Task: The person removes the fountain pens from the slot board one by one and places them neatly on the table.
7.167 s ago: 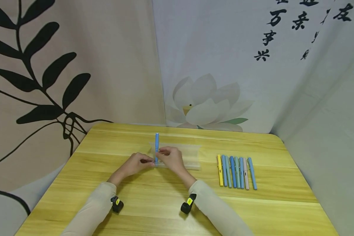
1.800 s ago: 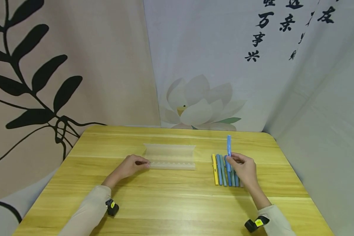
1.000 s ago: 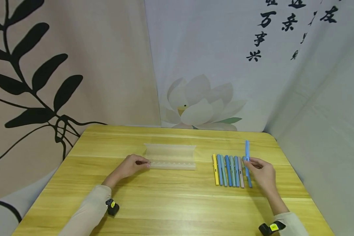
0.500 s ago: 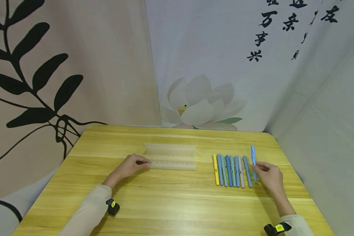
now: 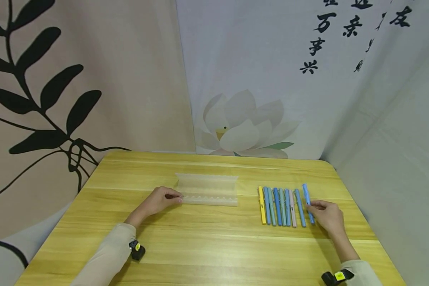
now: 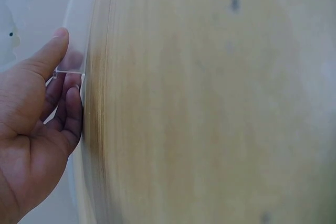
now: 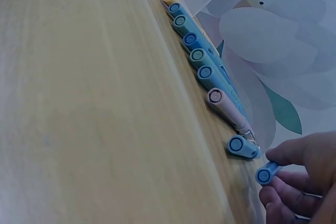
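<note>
My right hand (image 5: 328, 216) pinches a blue pen (image 5: 306, 193) between thumb and fingers at the right end of a row of pens. In the right wrist view the end of this blue pen (image 7: 266, 174) pokes out from the fingers, beside another blue pen (image 7: 242, 146). My left hand (image 5: 161, 201) grips the left end of a clear plastic pen stand (image 5: 209, 188) with a notched front strip. Thumb and fingertips close over the stand's edge (image 6: 71, 71) in the left wrist view. No pens are on the stand.
Several capped pens lie side by side on the wooden table (image 5: 207, 246), from a yellow pen (image 5: 261, 204) through blue and green ones to a pink pen (image 5: 292, 208). A printed cloth (image 5: 250, 79) hangs behind the table's back edge.
The blue pen stood at the stand's left end between both hands. My right hand has carried it rightward past the row and lowered it beside the last pen. The left hand stays on the stand.
</note>
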`<move>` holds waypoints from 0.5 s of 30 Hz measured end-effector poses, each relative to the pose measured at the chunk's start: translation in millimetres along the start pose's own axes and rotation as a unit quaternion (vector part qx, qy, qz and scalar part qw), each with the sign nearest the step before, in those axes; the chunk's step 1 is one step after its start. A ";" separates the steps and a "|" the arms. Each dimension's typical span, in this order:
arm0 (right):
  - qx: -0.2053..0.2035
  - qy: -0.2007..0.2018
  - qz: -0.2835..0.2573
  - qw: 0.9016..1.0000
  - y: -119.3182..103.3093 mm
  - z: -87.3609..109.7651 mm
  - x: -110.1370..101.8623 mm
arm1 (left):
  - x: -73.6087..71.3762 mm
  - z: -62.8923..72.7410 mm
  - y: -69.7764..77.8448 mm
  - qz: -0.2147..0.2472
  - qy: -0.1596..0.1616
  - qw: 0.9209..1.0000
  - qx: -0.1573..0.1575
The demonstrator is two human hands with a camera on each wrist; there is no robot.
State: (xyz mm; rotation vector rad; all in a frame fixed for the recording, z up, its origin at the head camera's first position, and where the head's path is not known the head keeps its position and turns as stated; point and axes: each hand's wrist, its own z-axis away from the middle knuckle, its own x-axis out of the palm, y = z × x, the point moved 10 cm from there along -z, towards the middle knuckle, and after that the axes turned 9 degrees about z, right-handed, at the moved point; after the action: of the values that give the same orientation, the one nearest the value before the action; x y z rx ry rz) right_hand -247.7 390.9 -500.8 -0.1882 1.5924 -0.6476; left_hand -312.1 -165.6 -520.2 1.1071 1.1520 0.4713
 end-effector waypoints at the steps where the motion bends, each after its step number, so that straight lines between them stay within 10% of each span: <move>1: -0.001 -0.003 0.001 1.000 -0.2 -0.1 0.6 | 0.0 -0.1 0.3 -0.001 0.000 1.000 0.001; 15: 0.001 -0.031 0.014 0.999 3.7 -4.1 8.1 | -0.2 -1.1 -1.0 0.002 0.001 1.000 -0.002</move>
State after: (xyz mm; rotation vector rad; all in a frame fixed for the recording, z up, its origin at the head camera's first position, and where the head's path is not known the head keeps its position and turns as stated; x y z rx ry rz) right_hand -251.9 391.2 -509.7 -0.1833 1.5331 -0.6162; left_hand -313.3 -165.8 -520.9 1.1066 1.1496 0.4773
